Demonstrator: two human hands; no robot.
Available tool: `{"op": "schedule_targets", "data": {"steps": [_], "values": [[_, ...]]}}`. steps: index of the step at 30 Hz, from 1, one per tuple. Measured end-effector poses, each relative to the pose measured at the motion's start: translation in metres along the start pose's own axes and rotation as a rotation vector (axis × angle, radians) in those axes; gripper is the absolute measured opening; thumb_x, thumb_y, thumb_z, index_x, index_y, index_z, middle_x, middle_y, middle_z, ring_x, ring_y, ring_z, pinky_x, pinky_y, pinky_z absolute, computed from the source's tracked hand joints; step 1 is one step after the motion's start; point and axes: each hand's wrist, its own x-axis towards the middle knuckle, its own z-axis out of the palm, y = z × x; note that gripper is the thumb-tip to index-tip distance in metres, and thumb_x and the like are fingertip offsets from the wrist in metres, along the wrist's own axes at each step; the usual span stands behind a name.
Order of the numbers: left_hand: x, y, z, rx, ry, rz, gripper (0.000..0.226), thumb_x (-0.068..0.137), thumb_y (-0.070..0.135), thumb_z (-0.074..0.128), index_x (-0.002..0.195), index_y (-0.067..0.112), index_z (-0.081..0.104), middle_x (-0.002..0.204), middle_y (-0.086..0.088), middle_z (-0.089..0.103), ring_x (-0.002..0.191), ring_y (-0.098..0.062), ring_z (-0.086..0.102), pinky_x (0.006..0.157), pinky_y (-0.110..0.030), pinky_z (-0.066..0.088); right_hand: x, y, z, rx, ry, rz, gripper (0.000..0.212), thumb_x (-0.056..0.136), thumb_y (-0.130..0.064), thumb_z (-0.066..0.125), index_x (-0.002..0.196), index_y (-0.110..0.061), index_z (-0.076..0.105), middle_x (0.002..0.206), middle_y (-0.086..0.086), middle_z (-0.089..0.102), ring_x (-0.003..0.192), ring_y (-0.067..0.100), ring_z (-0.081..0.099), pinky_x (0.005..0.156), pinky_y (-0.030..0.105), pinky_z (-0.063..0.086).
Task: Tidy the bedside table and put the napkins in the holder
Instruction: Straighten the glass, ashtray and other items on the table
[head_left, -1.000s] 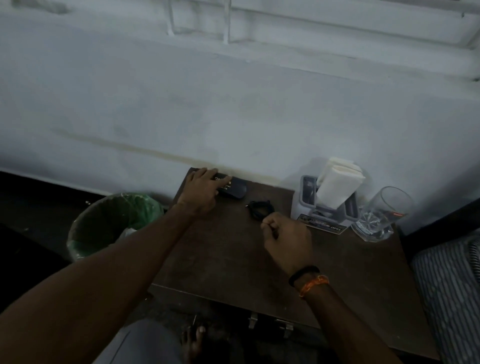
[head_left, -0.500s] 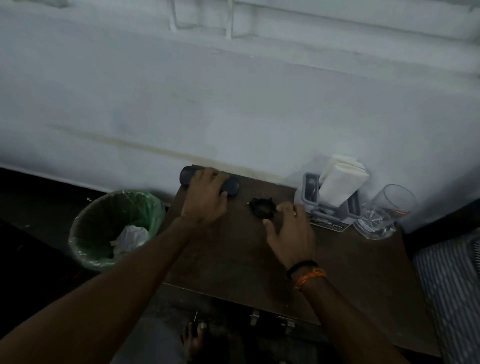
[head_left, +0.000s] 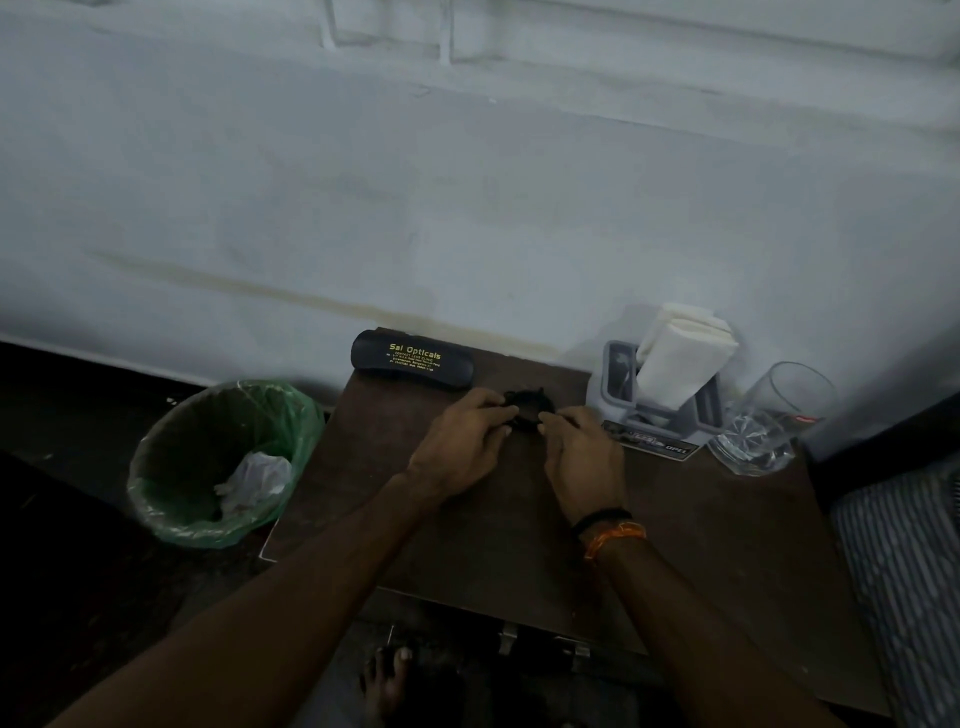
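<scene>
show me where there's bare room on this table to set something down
The widest bare patch of the table is the near right, below the glass and holder. A narrower strip runs along the left edge below the spectacle case. The back edge is crowded: case, both hands on a small black object, holder, glass.

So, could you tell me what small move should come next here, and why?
Probably lift the small black item and set it back by the spectacle case: both hands pinch its sides mid-table, while the napkins already stand in the holder.
</scene>
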Motion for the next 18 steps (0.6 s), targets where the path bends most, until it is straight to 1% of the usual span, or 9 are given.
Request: {"op": "schedule_targets", "data": {"steps": [2, 5, 7, 10, 13, 14, 16, 17, 18], "values": [[0.004, 0.001, 0.001, -0.014, 0.0, -0.007, 0.039, 0.097, 0.025, 0.054, 0.135, 0.015, 0.056, 0.137, -0.005, 0.05, 0.12, -0.017, 0.052, 0.102, -0.026, 0.043, 0.005, 0.003, 0.001, -0.008, -0.002, 0.005, 0.015, 0.089, -0.008, 0.066, 0.103, -0.006, 0.073, 0.097, 0.013, 0.066, 0.074, 0.029, 0.065, 0.065, 0.037, 0.057], [0.011, 0.002, 0.003, -0.028, 0.005, -0.024, 0.041, 0.096, 0.025, 0.056, 0.136, 0.014, 0.056, 0.138, -0.005, 0.048, 0.124, -0.018, 0.05, 0.105, -0.033, 0.045, 0.01, 0.005, 0.001, -0.024, -0.04, 0.023, 0.021, 0.094, -0.012, 0.062, 0.111, -0.005, 0.07, 0.104, 0.013, 0.065, 0.083, 0.028, 0.065, 0.072, 0.036, 0.055], [0.014, 0.002, 0.006, -0.035, 0.009, -0.046, 0.042, 0.095, 0.024, 0.056, 0.136, 0.013, 0.055, 0.14, -0.005, 0.047, 0.126, -0.018, 0.049, 0.107, -0.033, 0.043, 0.012, 0.005, 0.002, -0.014, -0.056, 0.046, 0.025, 0.095, -0.012, 0.059, 0.117, -0.005, 0.068, 0.109, 0.014, 0.065, 0.091, 0.029, 0.065, 0.078, 0.037, 0.054], [0.018, 0.0, 0.008, -0.038, 0.008, -0.062, 0.044, 0.095, 0.024, 0.057, 0.137, 0.012, 0.054, 0.141, -0.006, 0.047, 0.128, -0.019, 0.048, 0.109, -0.033, 0.043, 0.014, 0.002, 0.004, 0.005, -0.054, 0.056, 0.027, 0.094, -0.01, 0.06, 0.119, -0.003, 0.067, 0.111, 0.017, 0.065, 0.096, 0.033, 0.064, 0.082, 0.039, 0.053], [0.018, -0.001, 0.006, -0.034, 0.012, -0.068, 0.044, 0.094, 0.023, 0.058, 0.137, 0.013, 0.054, 0.14, -0.006, 0.048, 0.127, -0.018, 0.047, 0.108, -0.034, 0.043, 0.016, 0.0, 0.004, 0.011, -0.071, 0.076, 0.03, 0.097, -0.015, 0.058, 0.124, -0.005, 0.064, 0.116, 0.016, 0.063, 0.102, 0.032, 0.062, 0.086, 0.039, 0.052], [0.017, -0.003, 0.004, -0.019, 0.041, -0.053, 0.042, 0.093, 0.021, 0.058, 0.134, 0.013, 0.056, 0.136, -0.006, 0.05, 0.123, -0.019, 0.049, 0.105, -0.035, 0.045, 0.016, 0.0, 0.003, 0.009, -0.079, 0.092, 0.033, 0.098, -0.019, 0.056, 0.127, -0.007, 0.062, 0.119, 0.015, 0.062, 0.105, 0.03, 0.061, 0.087, 0.039, 0.051], [0.014, -0.009, -0.003, 0.086, 0.164, -0.018, 0.038, 0.089, 0.018, 0.06, 0.127, 0.013, 0.061, 0.126, -0.008, 0.056, 0.115, -0.023, 0.052, 0.099, -0.039, 0.045, 0.016, -0.003, 0.0, 0.005, -0.078, 0.127, 0.037, 0.098, -0.026, 0.054, 0.131, -0.01, 0.058, 0.125, 0.012, 0.059, 0.108, 0.028, 0.06, 0.088, 0.038, 0.05], [0.014, -0.014, -0.008, 0.15, 0.244, -0.031, 0.039, 0.085, 0.016, 0.061, 0.124, 0.014, 0.063, 0.124, -0.009, 0.057, 0.114, -0.026, 0.052, 0.099, -0.042, 0.043, 0.015, -0.006, -0.001, -0.001, -0.063, 0.135, 0.038, 0.098, -0.028, 0.054, 0.132, -0.011, 0.057, 0.126, 0.012, 0.058, 0.108, 0.028, 0.06, 0.087, 0.038, 0.051], [0.015, -0.019, -0.014, 0.201, 0.312, -0.077, 0.044, 0.081, 0.014, 0.063, 0.124, 0.016, 0.062, 0.128, -0.01, 0.056, 0.117, -0.03, 0.051, 0.1, -0.045, 0.04, 0.014, -0.009, -0.003, -0.008, -0.04, 0.137, 0.038, 0.098, -0.028, 0.054, 0.131, -0.011, 0.058, 0.125, 0.012, 0.059, 0.107, 0.027, 0.061, 0.085, 0.038, 0.053]]}}
